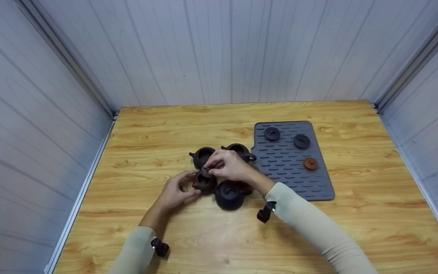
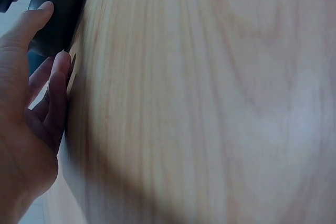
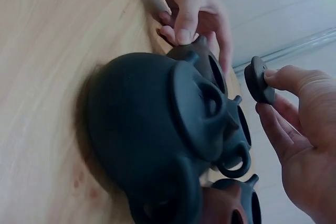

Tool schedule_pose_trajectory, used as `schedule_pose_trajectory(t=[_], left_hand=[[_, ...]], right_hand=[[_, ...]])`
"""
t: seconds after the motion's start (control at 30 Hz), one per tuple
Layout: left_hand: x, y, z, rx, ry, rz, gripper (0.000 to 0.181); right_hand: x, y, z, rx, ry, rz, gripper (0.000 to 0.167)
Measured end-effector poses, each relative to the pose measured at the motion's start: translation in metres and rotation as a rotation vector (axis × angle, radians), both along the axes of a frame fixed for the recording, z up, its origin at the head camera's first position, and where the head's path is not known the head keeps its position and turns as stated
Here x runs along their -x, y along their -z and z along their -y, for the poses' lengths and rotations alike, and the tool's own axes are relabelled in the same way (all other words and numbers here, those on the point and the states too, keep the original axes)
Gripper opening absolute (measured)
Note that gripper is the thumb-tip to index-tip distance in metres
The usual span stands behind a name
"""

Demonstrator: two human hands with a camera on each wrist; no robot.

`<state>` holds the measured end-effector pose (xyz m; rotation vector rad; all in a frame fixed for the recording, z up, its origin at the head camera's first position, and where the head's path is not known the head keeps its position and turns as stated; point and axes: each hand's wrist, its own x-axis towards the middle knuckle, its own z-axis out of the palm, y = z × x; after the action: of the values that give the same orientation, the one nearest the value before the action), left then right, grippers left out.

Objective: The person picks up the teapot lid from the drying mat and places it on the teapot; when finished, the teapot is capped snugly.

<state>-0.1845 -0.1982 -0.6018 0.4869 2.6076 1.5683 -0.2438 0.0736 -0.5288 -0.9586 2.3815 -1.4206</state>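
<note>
My left hand (image 1: pixel 175 192) holds a small dark teapot (image 1: pixel 203 187), its thumb on one side and fingers on the other. That teapot's top is uncovered. Just above its opening, my right hand (image 1: pixel 229 165) pinches a small dark teapot lid (image 3: pixel 257 80) between thumb and fingers; in the right wrist view the lid is tilted on edge and apart from the pot. Beside the small pot stands a larger dark teapot (image 3: pixel 139 124) with its lid on. Behind are two more dark teapots without lids, one to the left (image 1: pixel 205 155) and another (image 1: pixel 238 147) partly behind my right hand.
A grey drying mat (image 1: pixel 280 179) lies at the right, bearing two dark ring-like lids, one farther back (image 1: pixel 272 133) and one (image 1: pixel 302 141) beside it, plus an orange-brown lid (image 1: pixel 310 163). A reddish-brown teapot (image 3: pixel 215 205) is mostly hidden. Pale panels (image 1: pixel 219 53) wall the wooden table.
</note>
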Motion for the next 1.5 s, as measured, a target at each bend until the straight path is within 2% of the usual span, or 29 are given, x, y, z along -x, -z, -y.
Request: schedule_pose_trajectory(t=[0.1,0.37,0.57,1.13,1.33,1.5], left_hand=[[0.001,0.001,0.000,0.010,-0.004,-0.006,0.064],[0.000,-0.004,-0.002,0.041,-0.012,0.059,0.064],[0.001,-0.005,-0.001,0.065,-0.018,0.067,0.065],[0.002,-0.005,-0.001,0.061,-0.018,0.088,0.067],[0.004,-0.010,0.003,0.055,0.030,0.138,0.069],[0.009,-0.019,0.015,0.056,0.090,0.176,0.071]], right_hand=[[-0.001,0.005,0.003,0.003,-0.014,0.002,0.019],[-0.005,0.016,0.009,0.000,-0.006,0.023,0.018],[-0.007,0.021,0.012,-0.009,0.003,0.020,0.019],[-0.011,0.019,0.010,-0.062,-0.032,-0.003,0.028],[-0.012,0.018,0.007,-0.047,-0.035,0.035,0.029],[-0.013,0.017,0.004,-0.032,-0.053,0.044,0.029]])
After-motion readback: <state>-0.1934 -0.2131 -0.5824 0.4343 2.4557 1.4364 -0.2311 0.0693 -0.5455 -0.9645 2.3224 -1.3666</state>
